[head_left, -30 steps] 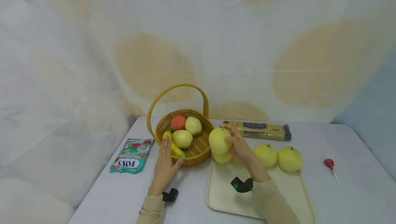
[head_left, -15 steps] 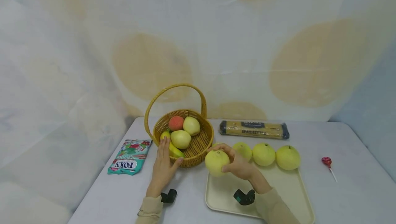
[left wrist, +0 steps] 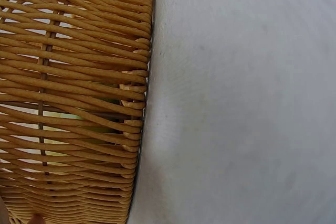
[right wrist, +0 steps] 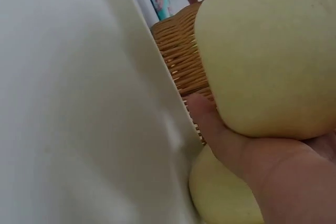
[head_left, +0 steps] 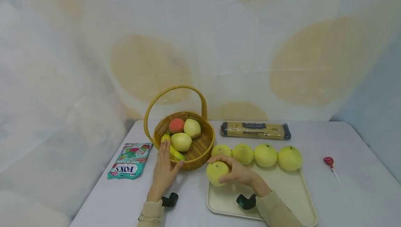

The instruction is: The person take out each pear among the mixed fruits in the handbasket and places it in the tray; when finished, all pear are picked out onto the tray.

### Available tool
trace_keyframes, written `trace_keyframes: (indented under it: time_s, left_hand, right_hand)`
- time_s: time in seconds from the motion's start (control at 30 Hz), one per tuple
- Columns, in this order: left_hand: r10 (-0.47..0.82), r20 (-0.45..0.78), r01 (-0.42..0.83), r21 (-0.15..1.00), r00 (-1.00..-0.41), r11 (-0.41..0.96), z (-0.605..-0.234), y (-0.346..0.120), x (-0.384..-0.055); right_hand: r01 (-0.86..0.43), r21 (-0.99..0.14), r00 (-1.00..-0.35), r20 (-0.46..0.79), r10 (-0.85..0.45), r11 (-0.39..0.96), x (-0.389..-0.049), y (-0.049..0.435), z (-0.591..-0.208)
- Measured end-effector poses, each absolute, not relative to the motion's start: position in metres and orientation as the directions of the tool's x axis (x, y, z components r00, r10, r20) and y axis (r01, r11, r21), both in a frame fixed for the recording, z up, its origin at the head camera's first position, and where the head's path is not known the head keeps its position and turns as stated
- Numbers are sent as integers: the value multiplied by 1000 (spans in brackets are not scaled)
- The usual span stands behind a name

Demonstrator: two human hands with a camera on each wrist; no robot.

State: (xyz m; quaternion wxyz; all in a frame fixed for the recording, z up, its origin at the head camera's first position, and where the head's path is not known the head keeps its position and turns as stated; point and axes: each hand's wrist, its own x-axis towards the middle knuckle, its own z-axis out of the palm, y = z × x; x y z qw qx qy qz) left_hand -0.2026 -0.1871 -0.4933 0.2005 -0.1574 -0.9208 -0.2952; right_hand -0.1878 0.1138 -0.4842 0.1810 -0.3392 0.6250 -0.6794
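Observation:
My right hand [head_left: 239,172] grips a round, pale yellow pear [head_left: 216,174] over the near-left part of the cream tray [head_left: 283,192]. In the right wrist view the thumb [right wrist: 226,140] lies along the side of this pear [right wrist: 268,51]. Similar pears [head_left: 265,155] stand in a row along the tray's far edge. My left hand [head_left: 164,171] rests with straight fingers at the near-left rim of the wicker basket [head_left: 205,143]. Inside the basket are a banana [head_left: 176,155], a red fruit [head_left: 177,125] and two pale yellow fruits [head_left: 181,142].
A teal FOX'S sweet bag [head_left: 129,161] lies left of the basket. Behind the tray is a spaghetti packet [head_left: 255,130]. A red lollipop [head_left: 329,161] lies on the white table [head_left: 351,195] to the right. The basket's tall handle [head_left: 183,86] arches upward.
My right hand has lowered the pear from beside the basket rim toward the tray's near-left part, uncovering the pear row behind. My left hand stays at the basket.

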Motion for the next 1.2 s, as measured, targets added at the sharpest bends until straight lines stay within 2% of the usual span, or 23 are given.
trace_keyframes:
  time_s: [0.4,0.67,0.97,1.2]
  left_hand:
    - [171,445,395,480,-879,783,-491,-188,-203]
    - [171,461,403,473,-871,784,-492,-189,-204]
    - [165,452,394,477,-877,786,-491,-190,-202]
    - [164,450,395,485,-878,780,-492,-187,-200]
  right_hand:
    - [-277,-961,-691,212,-691,-18,-189,113,-489]
    - [-343,-938,-644,270,-716,-44,-192,126,-478]
    - [-385,-898,-766,182,-617,213,-188,130,-451]
    - [-340,-911,-832,174,-526,236,-193,130,-442]
